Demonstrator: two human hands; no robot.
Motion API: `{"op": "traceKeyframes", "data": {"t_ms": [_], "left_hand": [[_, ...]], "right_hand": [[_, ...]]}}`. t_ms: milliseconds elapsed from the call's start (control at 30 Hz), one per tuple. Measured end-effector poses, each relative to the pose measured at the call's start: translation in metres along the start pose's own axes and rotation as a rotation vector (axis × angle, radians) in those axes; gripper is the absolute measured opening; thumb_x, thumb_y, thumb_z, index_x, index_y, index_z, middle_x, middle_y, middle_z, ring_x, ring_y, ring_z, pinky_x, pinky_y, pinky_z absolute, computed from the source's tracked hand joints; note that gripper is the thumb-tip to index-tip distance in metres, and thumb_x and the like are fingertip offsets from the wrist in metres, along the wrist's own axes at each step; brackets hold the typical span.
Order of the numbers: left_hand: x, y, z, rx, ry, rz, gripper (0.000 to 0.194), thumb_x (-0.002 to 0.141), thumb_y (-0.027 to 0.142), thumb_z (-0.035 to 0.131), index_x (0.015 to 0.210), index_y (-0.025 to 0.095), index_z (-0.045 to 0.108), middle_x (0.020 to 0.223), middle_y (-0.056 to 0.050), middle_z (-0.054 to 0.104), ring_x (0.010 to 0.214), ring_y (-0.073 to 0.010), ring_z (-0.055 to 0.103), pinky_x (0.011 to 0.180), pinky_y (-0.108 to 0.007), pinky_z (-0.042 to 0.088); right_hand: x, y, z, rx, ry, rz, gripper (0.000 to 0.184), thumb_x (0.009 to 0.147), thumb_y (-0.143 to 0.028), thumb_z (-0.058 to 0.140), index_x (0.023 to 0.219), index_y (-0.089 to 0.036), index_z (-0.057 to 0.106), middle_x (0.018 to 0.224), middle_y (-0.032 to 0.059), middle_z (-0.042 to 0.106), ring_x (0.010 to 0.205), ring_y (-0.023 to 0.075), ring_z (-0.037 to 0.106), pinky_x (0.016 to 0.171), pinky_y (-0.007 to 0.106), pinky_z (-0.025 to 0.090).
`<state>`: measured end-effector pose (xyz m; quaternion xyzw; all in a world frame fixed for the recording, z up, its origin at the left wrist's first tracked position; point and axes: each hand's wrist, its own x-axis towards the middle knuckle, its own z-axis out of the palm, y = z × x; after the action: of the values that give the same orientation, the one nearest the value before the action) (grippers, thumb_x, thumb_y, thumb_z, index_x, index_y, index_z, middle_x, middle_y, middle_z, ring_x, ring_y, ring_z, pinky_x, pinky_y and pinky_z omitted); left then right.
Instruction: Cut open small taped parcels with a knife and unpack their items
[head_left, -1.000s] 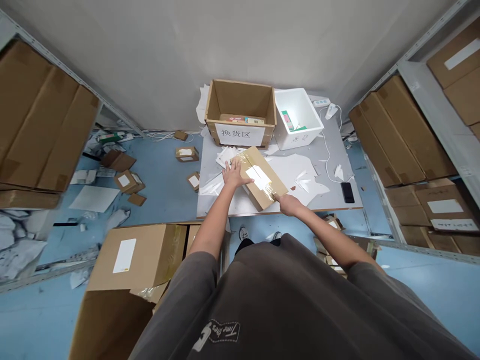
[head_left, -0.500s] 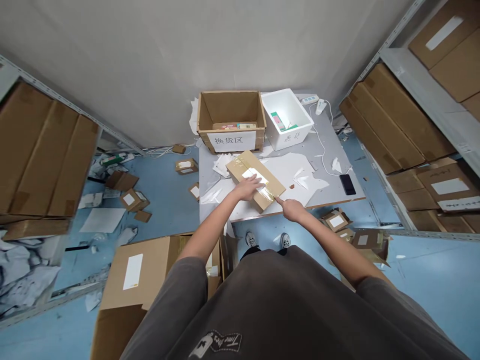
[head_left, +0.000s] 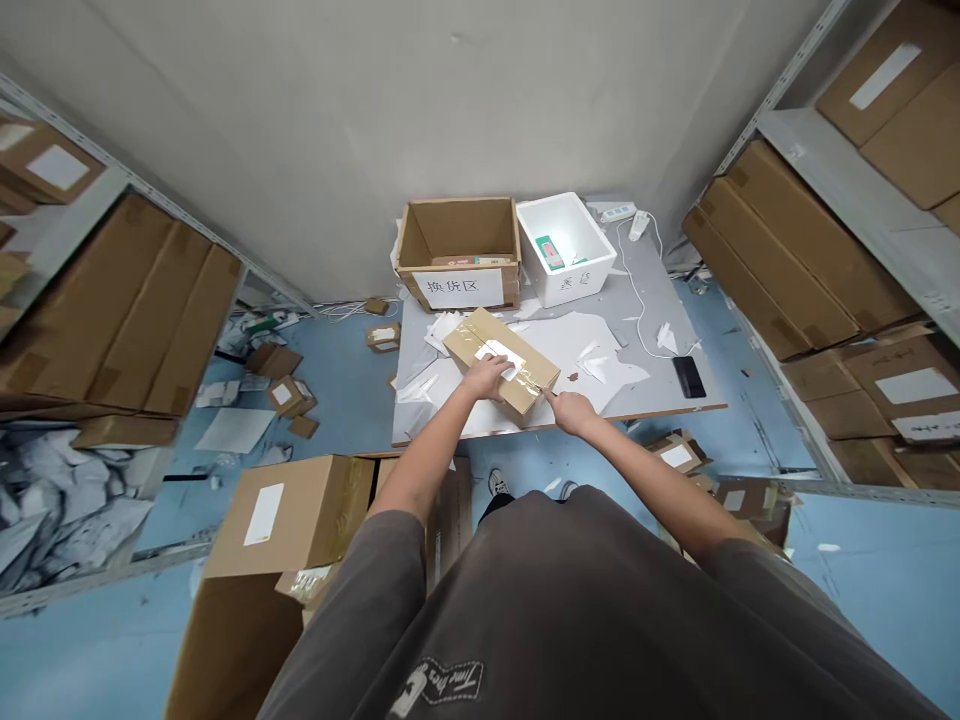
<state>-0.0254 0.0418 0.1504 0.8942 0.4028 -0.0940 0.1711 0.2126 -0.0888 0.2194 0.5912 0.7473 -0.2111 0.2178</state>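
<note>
Blue floor (head_left: 862, 570) lies underfoot, much of it covered by the person's dark grey T-shirt (head_left: 570, 620), which also hides most of the legs. At lower left a large labelled carton (head_left: 262, 515) is partly behind the left arm. Ahead, a taped cardboard parcel (head_left: 536, 366) sits at a slant near the table's front edge. The left hand (head_left: 486, 376) rests spread on it, covering part of its white label; the right hand (head_left: 572, 411) is curled closed around a small dark-tipped thing (head_left: 549, 392) at the parcel's taped end, too hidden to identify. Beyond, white paper (head_left: 592, 330) and a black phone (head_left: 689, 377) occupy the grey table (head_left: 649, 290). Farther back, an open cardboard bin (head_left: 457, 288), its front wall masking some contents, stands beside a white foam box (head_left: 577, 282) whose lettering is hard to read. Shelved cartons (head_left: 780, 250) at right run out of view.
</note>
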Motion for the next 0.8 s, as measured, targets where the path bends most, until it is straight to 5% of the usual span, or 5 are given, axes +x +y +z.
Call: {"op": "traceKeyframes", "data": {"t_ms": [267, 433, 533, 667, 800], "left_hand": [[0.005, 0.051, 0.008, 0.024, 0.03, -0.254, 0.108, 0.061, 0.046, 0.103, 0.154, 0.032, 0.051, 0.163, -0.016, 0.049, 0.142, -0.0421, 0.047, 0.112, -0.052, 0.046], [0.021, 0.09, 0.003, 0.155, 0.001, -0.398, 0.11, 0.065, 0.06, 0.099, 0.153, 0.019, 0.048, 0.144, -0.026, 0.058, 0.135, -0.0447, 0.051, 0.117, -0.058, 0.036], [0.028, 0.111, 0.0, 0.192, 0.041, -0.314, 0.096, 0.072, 0.062, 0.093, 0.147, 0.017, 0.053, 0.142, -0.026, 0.058, 0.134, -0.0438, 0.051, 0.115, -0.055, 0.038], [0.039, 0.122, -0.004, 0.173, 0.023, -0.079, 0.084, 0.073, 0.045, 0.094, 0.145, 0.026, 0.054, 0.148, -0.018, 0.054, 0.137, -0.0376, 0.049, 0.11, -0.048, 0.043], [0.053, 0.123, -0.005, 0.169, -0.05, -0.123, 0.092, 0.065, 0.039, 0.098, 0.144, 0.026, 0.053, 0.145, -0.018, 0.054, 0.136, -0.0387, 0.048, 0.109, -0.052, 0.042]], "right_hand": [[-0.035, 0.054, 0.027, 0.089, 0.151, 0.045, 0.074, 0.103, -0.012, 0.045, 0.175, -0.024, 0.03, 0.126, 0.0206, 0.075, 0.113, 0.0319, 0.075, 0.096, 0.038, 0.055], [-0.021, 0.097, 0.054, 0.429, 0.38, 0.079, 0.062, 0.11, -0.03, 0.042, 0.172, -0.028, 0.039, 0.131, 0.0132, 0.076, 0.114, 0.0294, 0.074, 0.099, 0.038, 0.056], [-0.003, 0.112, 0.073, 0.725, 0.464, 0.038, 0.06, 0.108, -0.03, 0.043, 0.169, -0.029, 0.043, 0.123, 0.0082, 0.079, 0.097, 0.0237, 0.077, 0.093, 0.037, 0.06], [0.013, 0.124, 0.096, 1.019, 0.411, 0.049, 0.066, 0.105, -0.029, 0.045, 0.171, -0.025, 0.037, 0.095, 0.0011, 0.078, 0.059, 0.015, 0.068, 0.076, 0.032, 0.062], [0.019, 0.132, 0.109, 1.129, 0.38, 0.041, 0.062, 0.101, -0.028, 0.049, 0.163, -0.024, 0.045, 0.093, -0.0011, 0.075, 0.057, 0.0132, 0.068, 0.071, 0.029, 0.06]]}}
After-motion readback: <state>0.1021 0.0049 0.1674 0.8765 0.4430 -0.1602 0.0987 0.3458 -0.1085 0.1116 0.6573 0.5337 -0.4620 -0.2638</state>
